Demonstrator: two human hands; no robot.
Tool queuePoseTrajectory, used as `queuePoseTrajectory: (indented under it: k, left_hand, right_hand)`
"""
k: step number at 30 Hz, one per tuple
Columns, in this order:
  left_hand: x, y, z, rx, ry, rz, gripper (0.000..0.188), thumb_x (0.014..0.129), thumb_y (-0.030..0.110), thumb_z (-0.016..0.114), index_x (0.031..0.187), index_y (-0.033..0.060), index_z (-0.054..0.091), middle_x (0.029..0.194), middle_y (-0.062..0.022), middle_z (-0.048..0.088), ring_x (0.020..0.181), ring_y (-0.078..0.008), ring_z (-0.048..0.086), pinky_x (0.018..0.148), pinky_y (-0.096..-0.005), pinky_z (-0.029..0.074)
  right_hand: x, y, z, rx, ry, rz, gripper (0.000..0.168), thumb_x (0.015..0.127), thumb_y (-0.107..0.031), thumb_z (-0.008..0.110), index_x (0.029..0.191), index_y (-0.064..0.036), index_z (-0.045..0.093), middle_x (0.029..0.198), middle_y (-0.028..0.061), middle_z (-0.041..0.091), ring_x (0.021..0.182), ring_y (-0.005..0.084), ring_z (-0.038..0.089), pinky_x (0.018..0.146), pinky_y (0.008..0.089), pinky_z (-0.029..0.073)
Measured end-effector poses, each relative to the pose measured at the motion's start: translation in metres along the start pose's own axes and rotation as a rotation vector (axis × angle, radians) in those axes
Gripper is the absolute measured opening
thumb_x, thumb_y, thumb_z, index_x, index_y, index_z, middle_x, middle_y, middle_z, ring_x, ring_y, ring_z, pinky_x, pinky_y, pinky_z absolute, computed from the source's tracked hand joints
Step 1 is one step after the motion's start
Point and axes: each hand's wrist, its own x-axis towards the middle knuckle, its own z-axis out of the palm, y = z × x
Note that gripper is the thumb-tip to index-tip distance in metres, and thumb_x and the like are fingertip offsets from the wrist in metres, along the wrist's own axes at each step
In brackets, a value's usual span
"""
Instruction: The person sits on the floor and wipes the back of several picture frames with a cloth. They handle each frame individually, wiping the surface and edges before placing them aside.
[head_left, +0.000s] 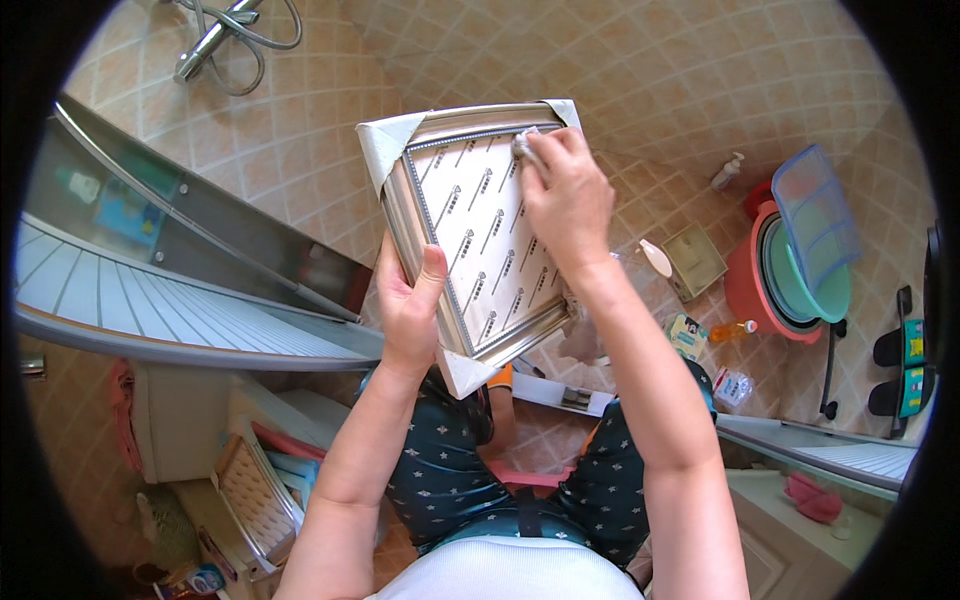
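Note:
A silver-coloured picture frame (409, 225) is held up and tilted in the middle of the view, with pale protectors on the corners that show and a printed white sheet (480, 240) inside it. My left hand (411, 307) grips its left side near the bottom, thumb on the front moulding. My right hand (570, 199) pinches a crumpled whitish cloth or tissue (527, 146) and presses it against the upper right of the sheet, near the inner beaded edge. The frame's right side is partly hidden behind my right hand and forearm.
Curved shower-door panels stand left (187, 319) and right (817, 454). Stacked basins (757, 277), a blue plastic basket (814, 210), a bottle of orange liquid (729, 331) and a box (694, 259) lie to the right. A shower mixer (214, 41) is on the tiled wall, upper left.

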Motion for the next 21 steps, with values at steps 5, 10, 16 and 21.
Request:
queuePoseTrajectory:
  k: [5,10,16,21]
  left_hand:
    - [0.000,0.001,-0.011,-0.029,0.062,-0.044,0.046,0.101,0.030,0.060,0.133,0.0012,0.047,0.120,-0.0072,0.059,0.107,-0.0123,0.055,0.096,-0.0276,0.042]
    - [-0.002,0.004,-0.016,0.044,0.076,0.052,0.045,0.100,0.031,0.060,0.131,0.0004,0.049,0.118,-0.0077,0.060,0.106,-0.0130,0.055,0.095,-0.0279,0.043]
    - [0.002,0.002,-0.023,-0.058,0.050,-0.024,0.044,0.101,0.031,0.059,0.132,0.0007,0.049,0.120,-0.0083,0.060,0.106,-0.0133,0.056,0.095,-0.0281,0.043]
    - [0.002,0.002,-0.018,-0.017,0.049,-0.047,0.043,0.101,0.030,0.058,0.132,0.0019,0.050,0.120,-0.0075,0.060,0.107,-0.0132,0.056,0.095,-0.0277,0.044]
  right_hand:
    - [-0.024,-0.063,0.012,0.209,-0.053,-0.284,0.022,0.080,-0.006,0.067,0.101,-0.013,0.070,0.101,0.0059,0.066,0.076,0.0266,0.069,0.062,0.0368,0.054]
    - [-0.010,-0.014,0.003,-0.017,-0.073,-0.122,0.017,0.082,-0.009,0.066,0.099,-0.013,0.067,0.098,0.0051,0.064,0.087,0.0265,0.068,0.064,0.0383,0.056]
    - [-0.005,-0.006,0.004,0.019,-0.017,-0.061,0.021,0.083,-0.009,0.065,0.104,-0.013,0.069,0.101,0.0045,0.064,0.084,0.0275,0.068,0.066,0.0394,0.055]
    - [-0.003,-0.045,0.009,0.134,0.008,-0.243,0.025,0.079,-0.002,0.065,0.103,-0.011,0.068,0.100,0.0053,0.064,0.090,0.0260,0.066,0.067,0.0397,0.055]
